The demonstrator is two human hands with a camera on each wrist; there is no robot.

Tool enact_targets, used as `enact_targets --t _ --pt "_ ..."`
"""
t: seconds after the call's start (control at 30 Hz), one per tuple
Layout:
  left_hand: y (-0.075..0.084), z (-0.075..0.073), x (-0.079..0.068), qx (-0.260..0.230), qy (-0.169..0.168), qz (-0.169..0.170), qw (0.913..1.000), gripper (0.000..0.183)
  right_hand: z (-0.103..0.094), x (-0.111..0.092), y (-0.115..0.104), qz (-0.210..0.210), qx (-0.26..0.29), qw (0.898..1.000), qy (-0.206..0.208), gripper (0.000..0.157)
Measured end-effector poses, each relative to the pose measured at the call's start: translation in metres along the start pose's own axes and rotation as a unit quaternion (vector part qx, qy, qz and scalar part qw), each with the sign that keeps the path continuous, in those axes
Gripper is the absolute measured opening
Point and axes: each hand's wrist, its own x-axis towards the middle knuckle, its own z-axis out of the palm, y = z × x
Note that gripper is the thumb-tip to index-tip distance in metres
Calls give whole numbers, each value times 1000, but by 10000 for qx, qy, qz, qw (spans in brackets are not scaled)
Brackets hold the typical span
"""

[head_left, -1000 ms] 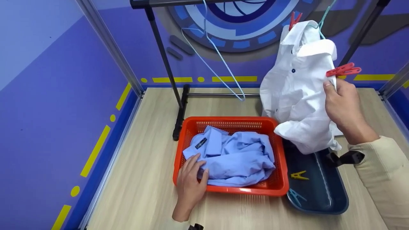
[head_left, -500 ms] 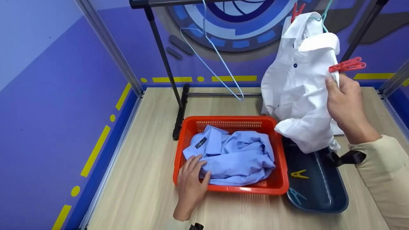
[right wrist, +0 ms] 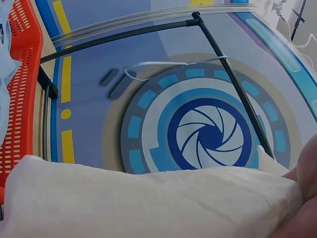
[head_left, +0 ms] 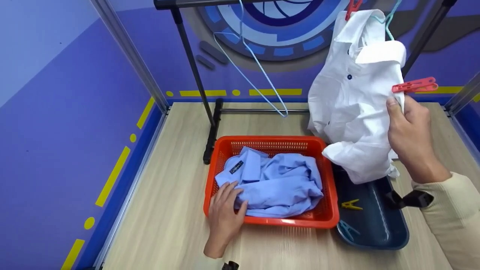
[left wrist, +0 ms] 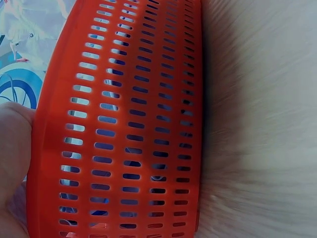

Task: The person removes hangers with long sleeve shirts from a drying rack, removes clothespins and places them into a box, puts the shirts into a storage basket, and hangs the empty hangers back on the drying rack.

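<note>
"Red pegs (head_left: 415,85), head view?"
"Two, clipped on one white shirt (head_left: 360,112); the raised right hand (head_left: 410,135) pinches its edge. The left hand (head_left: 226,215), fingers relaxed, rests over one basket's (head_left: 288,222) rim on one blue shirt (head_left: 277,189)."
"Left wrist?"
"The basket's slotted wall."
"Right?"
"White shirt, gripped."

From the head, the table (head_left: 157,180) is viewed forward and down, from mid-distance. From the left wrist, the near side of the basket (left wrist: 49,124) is faced closely, tipped sideways. From the right wrist, likewise tipped, the far wall (right wrist: 116,52) is faced past a close white shirt (right wrist: 138,203). The basket is shared by all.
</note>
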Motion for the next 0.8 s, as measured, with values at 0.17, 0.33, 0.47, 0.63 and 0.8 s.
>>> enact_targets --t 0.17,0.33,0.47,0.63,0.8 --pt "-1 2 0 -25 181 121 9998 30 -3 -9 4 -35 111 9999 79 19" --pt "0 2 0 -37 93 38 9999 30 -4 -20 6 -155 -39 9998 150 20" --pt "0 1 0 -28 13 -42 10000 30 -4 -27 8 -246 -96 9996 64 25" --pt "0 1 0 -16 10 -104 9999 29 -1 -32 9 -346 -14 9994 56 30" --pt "0 2 0 -22 20 -57 10000 29 2 -29 11 -548 182 9983 108 25"
